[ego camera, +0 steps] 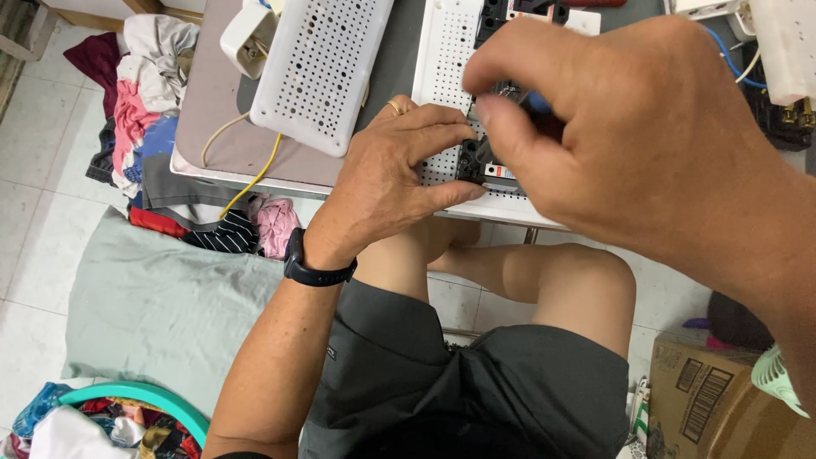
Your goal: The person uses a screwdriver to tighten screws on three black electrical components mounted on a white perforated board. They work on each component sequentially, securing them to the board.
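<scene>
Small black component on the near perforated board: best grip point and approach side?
Pinch the small black component across its two short side faces, coming from the board's near edge, as the left hand does now. It stands proud of the white perforated board, so those faces are exposed; the right hand with a blue-handled tool occupies the top.

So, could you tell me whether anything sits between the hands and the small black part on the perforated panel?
Nothing visible does. The left hand already touches the small black part on the white perforated panel, and the right hand is at it from above, hiding its top.
</scene>
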